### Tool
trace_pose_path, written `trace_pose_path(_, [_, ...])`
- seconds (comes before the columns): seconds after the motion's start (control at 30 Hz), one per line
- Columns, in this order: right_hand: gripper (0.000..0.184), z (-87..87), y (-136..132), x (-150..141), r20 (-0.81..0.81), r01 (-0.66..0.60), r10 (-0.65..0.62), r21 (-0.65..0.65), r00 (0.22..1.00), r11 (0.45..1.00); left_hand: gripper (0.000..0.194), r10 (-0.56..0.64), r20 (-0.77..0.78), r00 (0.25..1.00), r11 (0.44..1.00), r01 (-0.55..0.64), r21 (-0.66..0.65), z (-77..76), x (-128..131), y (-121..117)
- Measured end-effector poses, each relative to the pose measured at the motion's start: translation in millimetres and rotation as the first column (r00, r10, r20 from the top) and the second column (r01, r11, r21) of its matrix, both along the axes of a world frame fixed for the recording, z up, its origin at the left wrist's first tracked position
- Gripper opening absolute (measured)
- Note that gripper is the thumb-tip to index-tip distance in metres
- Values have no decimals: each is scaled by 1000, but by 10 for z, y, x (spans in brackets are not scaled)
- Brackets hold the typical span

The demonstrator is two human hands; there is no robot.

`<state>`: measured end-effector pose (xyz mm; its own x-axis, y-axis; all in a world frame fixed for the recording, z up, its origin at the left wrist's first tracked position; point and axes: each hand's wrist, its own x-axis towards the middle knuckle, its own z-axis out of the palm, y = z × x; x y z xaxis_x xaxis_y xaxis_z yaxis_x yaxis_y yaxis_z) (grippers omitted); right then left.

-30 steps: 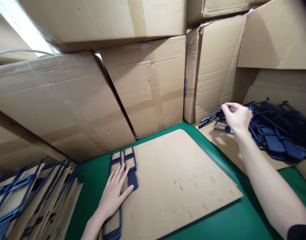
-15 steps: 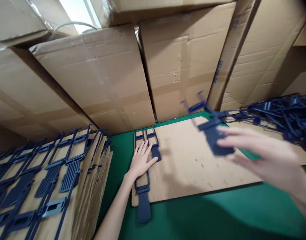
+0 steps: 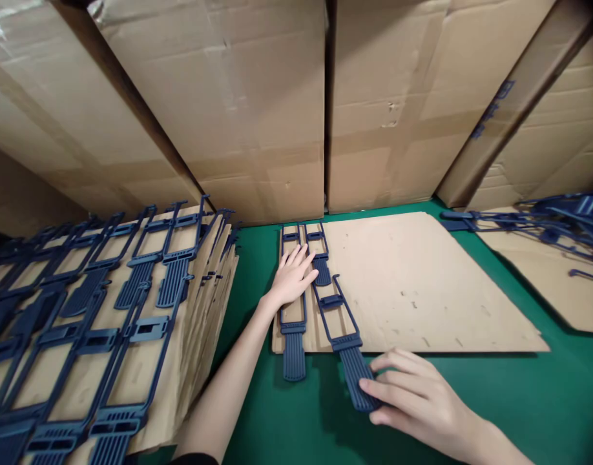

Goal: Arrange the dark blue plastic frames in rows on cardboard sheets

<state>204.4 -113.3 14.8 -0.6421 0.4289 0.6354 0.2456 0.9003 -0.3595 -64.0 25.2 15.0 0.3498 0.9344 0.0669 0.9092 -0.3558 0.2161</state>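
Observation:
My right hand [image 3: 413,397] pinches the ribbed end of a dark blue plastic frame part [image 3: 351,352], tilted over the near left edge of a cardboard sheet [image 3: 403,278]. My left hand [image 3: 294,274] lies with fingers spread on two like parts near the sheet's left edge. One of these, a frame part [image 3: 293,352], has its ribbed end sticking out past the sheet toward me. The other, a frame part [image 3: 320,258], lies beside it with its ribbed end toward me, partly hidden by my fingers.
At left stands a tall stack of cardboard sheets [image 3: 207,310] layered with similar blue parts. A tangled pile of blue parts [image 3: 558,219] lies on another cardboard sheet [image 3: 543,284] at right. Large cardboard boxes [image 3: 258,116] wall off the back of the green table [image 3: 296,426].
My right hand has brought the blue frame part from the right, down and left to the sheet's near left edge. My left hand still rests on the laid parts. The view has tilted downward.

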Motion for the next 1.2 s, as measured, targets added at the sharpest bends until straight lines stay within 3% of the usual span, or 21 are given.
trace_pose_path(0.33, [20, -34, 299, -168, 258, 6, -10, 18, 966, 1000, 56, -9, -29, 1000, 999, 10, 35, 5, 15, -27])
trace_pose_path(0.53, [33, 297, 557, -359, 389, -172, 133, 65, 912, 983, 57, -10, -36, 999, 998, 12, 55, -5, 19, -35])
trace_pose_path(0.6, [33, 436, 745, -434, 343, -117, 79, 92, 936, 989, 58, -13, -44, 999, 998, 15, 57, -2, 22, -40])
trace_pose_path(0.7, [25, 508, 1041, -564, 340, 93, -124, 105, 932, 990, 58, -13, -49, 999, 998, 15, 56, 7, 29, -42])
trace_pose_path(0.77, [20, 449, 1175, -649, 429, 192, -220, 108, 876, 975, 57, -10, -52, 999, 998, 13, 54, 14, 34, -40])
trace_pose_path(0.87, [31, 294, 1239, -732, 529, 211, -235, 105, 816, 972, 56, -1, -61, 998, 999, 3, 46, 18, 35, -33])
trace_pose_path(1.03, [20, 198, 1248, -664, 567, 190, -151, -11, 810, 982, 52, 3, -56, 998, 999, 0, 52, 12, 23, -30])
trace_pose_path(1.2, [15, 347, 1374, -440, 514, 117, 22, -235, 857, 965, 53, -1, -47, 999, 999, 3, 43, 5, 14, -26])
